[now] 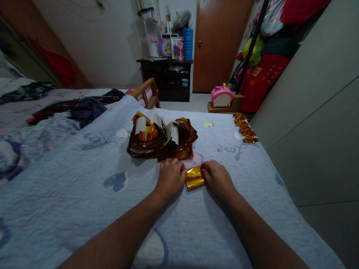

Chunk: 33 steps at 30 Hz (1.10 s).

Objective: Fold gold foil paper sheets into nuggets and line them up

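Note:
A small sheet of shiny gold foil paper [195,177], rolled or folded over, lies on the bed between my two hands. My left hand [171,177] has its fingers curled at the sheet's left edge. At the right edge, the bent fingers and thumb of my right hand [218,178] pinch the paper. Just beyond my left hand sits a loose stack of gold foil paper sheets [162,140], bent into curls with white backs showing. Several folded gold foil pieces [245,129] stand in a row near the bed's far right corner.
A pale blue patterned bedspread [134,220] covers the surface under my hands. Dark clothes [88,108] are heaped at the left. Past the far edge are a wooden chair [147,93], a dark cabinet [165,80] and a pink toy [222,96]. A pale cupboard side [316,123] rises along the right.

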Motion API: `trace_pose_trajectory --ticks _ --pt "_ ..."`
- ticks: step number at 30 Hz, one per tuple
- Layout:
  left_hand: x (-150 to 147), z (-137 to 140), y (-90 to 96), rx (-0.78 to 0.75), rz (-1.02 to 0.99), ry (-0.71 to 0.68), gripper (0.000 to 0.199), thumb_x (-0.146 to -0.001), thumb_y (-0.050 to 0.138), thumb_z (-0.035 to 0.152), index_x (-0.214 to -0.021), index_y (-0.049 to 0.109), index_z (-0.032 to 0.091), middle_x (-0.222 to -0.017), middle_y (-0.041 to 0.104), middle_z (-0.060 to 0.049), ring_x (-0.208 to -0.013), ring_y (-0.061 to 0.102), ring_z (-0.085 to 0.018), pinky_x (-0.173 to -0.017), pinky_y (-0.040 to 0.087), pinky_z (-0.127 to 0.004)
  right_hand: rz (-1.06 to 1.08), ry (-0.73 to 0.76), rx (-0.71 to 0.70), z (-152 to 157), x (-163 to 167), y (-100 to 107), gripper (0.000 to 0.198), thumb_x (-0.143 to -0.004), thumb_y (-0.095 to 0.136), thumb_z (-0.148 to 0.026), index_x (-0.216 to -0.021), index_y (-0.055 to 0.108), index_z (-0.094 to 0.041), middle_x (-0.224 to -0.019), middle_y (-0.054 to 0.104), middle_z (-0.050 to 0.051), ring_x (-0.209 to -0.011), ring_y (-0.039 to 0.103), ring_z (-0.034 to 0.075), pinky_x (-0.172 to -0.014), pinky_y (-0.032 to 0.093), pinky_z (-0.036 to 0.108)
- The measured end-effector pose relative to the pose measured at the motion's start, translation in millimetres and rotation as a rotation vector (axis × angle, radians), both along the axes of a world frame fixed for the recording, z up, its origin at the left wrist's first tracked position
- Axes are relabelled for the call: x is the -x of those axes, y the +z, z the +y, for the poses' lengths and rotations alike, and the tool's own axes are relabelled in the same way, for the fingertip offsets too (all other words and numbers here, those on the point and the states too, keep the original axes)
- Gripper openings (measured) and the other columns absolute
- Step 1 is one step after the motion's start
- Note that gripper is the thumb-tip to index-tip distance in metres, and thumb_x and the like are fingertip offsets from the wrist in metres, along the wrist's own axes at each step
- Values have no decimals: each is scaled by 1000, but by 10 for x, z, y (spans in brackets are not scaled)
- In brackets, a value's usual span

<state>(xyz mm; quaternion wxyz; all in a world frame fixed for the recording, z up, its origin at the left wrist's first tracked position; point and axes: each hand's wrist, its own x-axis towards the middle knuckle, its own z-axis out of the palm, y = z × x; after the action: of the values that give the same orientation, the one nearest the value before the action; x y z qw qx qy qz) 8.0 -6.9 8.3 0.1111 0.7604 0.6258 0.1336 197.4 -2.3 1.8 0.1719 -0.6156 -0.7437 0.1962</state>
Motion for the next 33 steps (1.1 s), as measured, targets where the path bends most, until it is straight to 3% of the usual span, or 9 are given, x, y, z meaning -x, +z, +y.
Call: trace_pose_trajectory --ticks 26,33 --pt "6 21 -43 -25 16 -12 10 -92 59 23 -83 63 20 -97 67 -7 -101 55 -27 -88 38 -39 -63 -20 26 -22 40 66 22 -96 52 -18 -103 72 -21 -99 67 6 -91 61 18 -77 40 26" --pt "26 28 -78 -25 -33 -1 6 -92 56 18 -94 61 19 -101 69 -7 -102 54 -26 -90 38 -39 -105 -28 41 -48 77 114 21 -97 52 -20 -102 72 -22 -98 63 5 -85 59 16 -70 37 25"
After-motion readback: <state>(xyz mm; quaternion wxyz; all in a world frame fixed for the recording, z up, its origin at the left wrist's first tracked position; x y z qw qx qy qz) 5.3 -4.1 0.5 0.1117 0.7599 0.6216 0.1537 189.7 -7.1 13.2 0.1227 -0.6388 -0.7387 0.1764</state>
